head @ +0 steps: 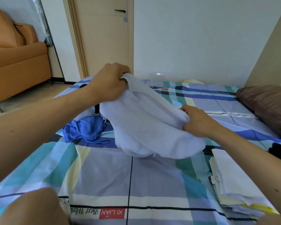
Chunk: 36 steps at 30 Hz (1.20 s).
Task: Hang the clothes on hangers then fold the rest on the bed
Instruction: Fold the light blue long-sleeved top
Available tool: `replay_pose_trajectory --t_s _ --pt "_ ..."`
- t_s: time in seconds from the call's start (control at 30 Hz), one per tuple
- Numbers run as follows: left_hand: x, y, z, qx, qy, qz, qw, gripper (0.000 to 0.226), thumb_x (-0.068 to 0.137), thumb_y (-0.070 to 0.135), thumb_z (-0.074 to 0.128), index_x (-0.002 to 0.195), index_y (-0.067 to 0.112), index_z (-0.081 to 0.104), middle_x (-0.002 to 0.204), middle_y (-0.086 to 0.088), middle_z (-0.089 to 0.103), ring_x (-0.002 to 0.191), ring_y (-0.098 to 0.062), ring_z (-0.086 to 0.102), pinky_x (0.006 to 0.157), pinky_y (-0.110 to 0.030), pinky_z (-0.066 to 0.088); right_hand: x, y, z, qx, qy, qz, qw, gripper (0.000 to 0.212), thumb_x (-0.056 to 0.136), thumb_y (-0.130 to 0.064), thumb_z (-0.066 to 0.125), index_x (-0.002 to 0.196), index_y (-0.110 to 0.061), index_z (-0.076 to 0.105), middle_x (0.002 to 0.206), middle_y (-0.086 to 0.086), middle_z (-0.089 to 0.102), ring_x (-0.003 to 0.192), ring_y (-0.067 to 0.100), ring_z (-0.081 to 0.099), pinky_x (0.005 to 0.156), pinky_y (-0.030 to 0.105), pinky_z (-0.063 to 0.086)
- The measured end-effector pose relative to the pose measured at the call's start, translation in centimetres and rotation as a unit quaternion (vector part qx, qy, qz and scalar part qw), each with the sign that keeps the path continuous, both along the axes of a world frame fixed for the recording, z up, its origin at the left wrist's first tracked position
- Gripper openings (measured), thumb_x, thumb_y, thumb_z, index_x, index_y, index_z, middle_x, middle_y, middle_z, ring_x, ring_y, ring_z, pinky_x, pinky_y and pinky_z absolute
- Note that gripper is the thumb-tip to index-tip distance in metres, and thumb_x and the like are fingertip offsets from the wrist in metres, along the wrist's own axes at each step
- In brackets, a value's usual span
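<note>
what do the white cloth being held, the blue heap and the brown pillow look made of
White cloth: soft matte cotton-like knit or towelling; faintly fuzzy, droops limply.
Blue heap: thin, smooth woven or jersey fabric; fine sharp creases.
Brown pillow: satin-like cover, probably synthetic; slight sheen along its wrinkles.

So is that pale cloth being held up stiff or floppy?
Probably floppy: the pale cloth sags between the left hand and right hand, drooping toward the bed. Likely light, since finger grips alone hold it. It looks soft, probably not slippery.
</note>
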State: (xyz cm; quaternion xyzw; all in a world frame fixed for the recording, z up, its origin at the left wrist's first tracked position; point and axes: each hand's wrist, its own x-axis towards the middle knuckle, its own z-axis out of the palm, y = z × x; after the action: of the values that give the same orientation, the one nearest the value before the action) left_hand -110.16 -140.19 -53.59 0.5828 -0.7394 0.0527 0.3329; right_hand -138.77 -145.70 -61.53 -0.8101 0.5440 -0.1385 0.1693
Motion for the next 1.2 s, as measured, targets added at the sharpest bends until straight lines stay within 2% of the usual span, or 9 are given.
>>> replay_pose_trajectory --t_s 0.17,0.27,0.37,0.57,0.7,0.77,0.87,1.03,1.2 --pt "2.6 -1.8 -0.5 0.140 -0.097 0.144 0.975 0.029 0.092 0.022 0.054 0.116 0.011 0.064 0.114 -0.014 0.065 0.106 -0.037 0.058 0.085 -0.042 0.045 0.1 1.2 2.7 0.115 -0.092 0.020 0.989 0.016 0.090 -0.007 0.067 0.102 -0.017 0.065 0.099 0.009 0.069 0.081 0.024 0.061 0.065 0.030 0.050" --pt "0.8 -0.9 -1.0 0.196 -0.147 0.082 0.966 0.054 0.082 0.025 0.073 0.132 0.020 0.054 0.124 -0.006 0.055 0.114 -0.027 0.053 0.094 -0.034 0.042 1.4 2.1 4.4 0.123 -0.151 0.029 0.980 0.014 0.092 -0.006 0.063 0.098 -0.019 0.066 0.101 0.011 0.070 0.078 0.023 0.060 0.062 0.030 0.048" --pt "-3.2 1.3 -2.1 0.171 -0.017 -0.088 0.981 0.036 0.082 0.032 0.078 0.112 0.020 0.061 0.105 0.003 0.063 0.094 -0.013 0.060 0.076 -0.017 0.042 3.3 2.7 5.7 0.129 -0.204 0.033 0.970 0.022 0.093 -0.001 0.052 0.100 -0.019 0.062 0.093 0.008 0.063 0.071 0.019 0.054 0.050 0.021 0.044" --pt "-6.4 2.3 -5.9 0.347 0.171 -0.224 0.894 0.069 0.084 0.063 0.067 0.104 -0.003 0.065 0.091 -0.027 0.061 0.079 -0.025 0.049 0.075 -0.043 0.039 4.7 3.8 7.5 0.133 -0.267 0.022 0.954 0.026 0.093 0.005 0.046 0.089 -0.017 0.058 0.079 0.006 0.054 0.064 0.018 0.050 0.042 0.017 0.043" --pt "-6.3 2.5 -5.3 0.324 0.279 -0.238 0.872 0.022 0.102 0.023 0.058 0.092 0.010 0.072 0.091 -0.009 0.072 0.088 -0.021 0.068 0.087 -0.035 0.054 3.3 3.4 7.7 0.111 -0.283 -0.002 0.953 0.029 0.093 0.005 0.043 0.088 -0.014 0.064 0.067 0.002 0.051 0.053 0.014 0.048 0.048 0.022 0.046" --pt "-6.5 2.5 -4.4 0.301 0.330 -0.231 0.865 0.028 0.103 0.016 0.052 0.078 0.010 0.064 0.077 -0.001 0.064 0.074 -0.014 0.061 0.074 -0.024 0.049 2.7 3.3 7.6 0.109 -0.255 0.004 0.961 0.032 0.092 0.003 0.043 0.080 -0.015 0.067 0.060 0.001 0.051 0.046 0.012 0.044 0.047 0.021 0.040" --pt "-6.6 2.3 -3.1 0.270 0.416 -0.216 0.841 0.027 0.104 0.020 0.049 0.093 0.012 0.073 0.105 -0.013 0.073 0.097 -0.022 0.067 0.093 -0.034 0.053 2.5 3.4 7.0 0.102 -0.269 0.037 0.957 0.031 0.097 -0.011 0.049 0.070 -0.018 0.063 0.067 -0.001 0.056 0.067 0.017 0.051 0.066 0.026 0.046" --pt "-6.6 1.3 -1.6 0.220 0.420 -0.207 0.856 0.026 0.107 0.021 0.043 0.100 0.003 0.060 0.101 -0.016 0.064 0.095 -0.025 0.061 0.085 -0.034 0.049 2.2 4.4 6.1 0.252 -0.419 0.192 0.851 0.017 0.086 -0.033 0.075 0.095 -0.019 0.077 0.100 -0.002 0.076 0.097 0.012 0.070 0.086 0.026 0.053" --pt "-5.9 0.6 -1.6 0.202 0.386 -0.184 0.881 0.038 0.093 0.037 0.058 0.088 0.000 0.053 0.089 -0.010 0.046 0.082 -0.024 0.041 0.076 -0.036 0.032 2.1 4.7 5.3 0.246 -0.282 0.159 0.914 0.021 0.081 -0.008 0.079 0.099 -0.003 0.070 0.094 0.008 0.075 0.088 0.015 0.071 0.078 0.029 0.056"
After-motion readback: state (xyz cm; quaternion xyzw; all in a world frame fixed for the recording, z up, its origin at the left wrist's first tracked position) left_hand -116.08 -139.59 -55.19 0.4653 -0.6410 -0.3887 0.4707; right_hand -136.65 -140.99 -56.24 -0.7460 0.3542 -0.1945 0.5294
